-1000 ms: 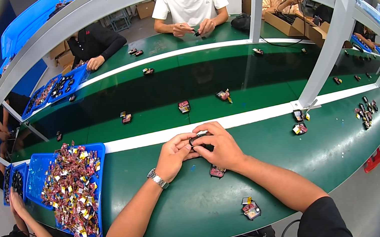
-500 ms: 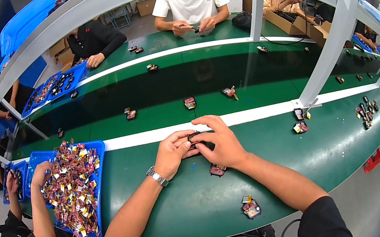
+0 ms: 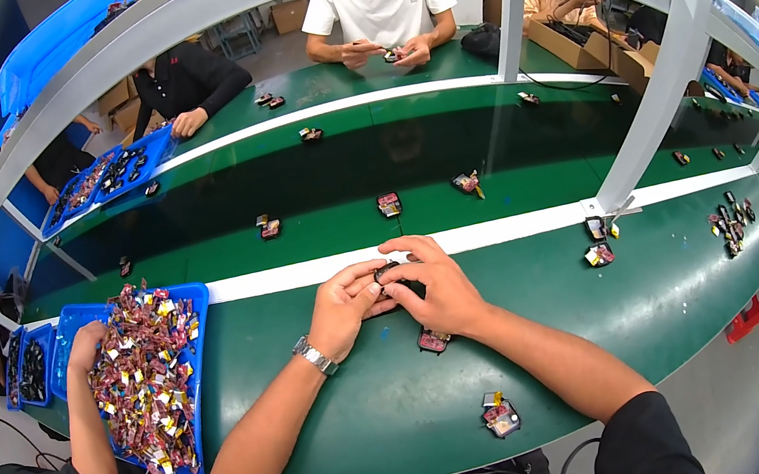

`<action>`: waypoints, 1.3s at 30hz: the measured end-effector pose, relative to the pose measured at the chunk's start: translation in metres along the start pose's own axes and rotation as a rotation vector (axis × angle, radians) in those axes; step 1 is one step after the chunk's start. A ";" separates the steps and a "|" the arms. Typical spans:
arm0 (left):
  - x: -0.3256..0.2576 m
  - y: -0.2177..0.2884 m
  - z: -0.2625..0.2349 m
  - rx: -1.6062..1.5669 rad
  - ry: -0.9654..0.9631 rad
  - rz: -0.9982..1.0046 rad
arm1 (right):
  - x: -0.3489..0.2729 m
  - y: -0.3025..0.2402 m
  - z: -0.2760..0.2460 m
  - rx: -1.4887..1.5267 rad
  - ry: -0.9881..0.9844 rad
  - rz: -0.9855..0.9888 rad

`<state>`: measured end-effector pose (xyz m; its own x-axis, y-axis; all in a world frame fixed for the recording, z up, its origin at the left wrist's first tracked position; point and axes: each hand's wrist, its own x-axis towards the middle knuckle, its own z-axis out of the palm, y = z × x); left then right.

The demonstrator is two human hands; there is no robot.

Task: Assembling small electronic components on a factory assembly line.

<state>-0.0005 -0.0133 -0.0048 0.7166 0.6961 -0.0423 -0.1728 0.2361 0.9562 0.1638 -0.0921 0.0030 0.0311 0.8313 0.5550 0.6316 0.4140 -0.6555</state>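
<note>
Near the white strip at the table's far side, my left hand (image 3: pixel 348 310) and my right hand (image 3: pixel 436 290) meet around a small black plastic casing (image 3: pixel 390 276). Fingers and thumbs of both hands close on it and cover most of it. Just below my right hand lies a small electronic unit (image 3: pixel 434 339), a red circuit board in a black casing, partly hidden by the hand. Nearer to me rests another such unit (image 3: pixel 500 416) with a yellow and silver piece beside it.
At left stands a blue tray (image 3: pixel 202 319) heaped with red circuit boards, a co-worker's hand (image 3: pixel 87 341) at its edge. Units (image 3: pixel 389 205) lie on the green conveyor belt (image 3: pixel 329 236) beyond the white strip. A grey metal post (image 3: pixel 655 102) rises at right, near black parts (image 3: pixel 731 226).
The units on the belt have shifted slightly to the right. My hands stay in nearly the same place on the casing. The co-worker at left has leaned and moved a hand.
</note>
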 end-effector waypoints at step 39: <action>0.004 -0.004 -0.002 -0.024 0.023 -0.008 | 0.000 0.000 0.004 -0.418 0.065 -0.176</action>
<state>0.0015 -0.0103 -0.0097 0.7024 0.7095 -0.0567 -0.1834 0.2573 0.9488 0.1609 -0.0908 0.0010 -0.0644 0.7315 0.6788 0.8896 0.3504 -0.2931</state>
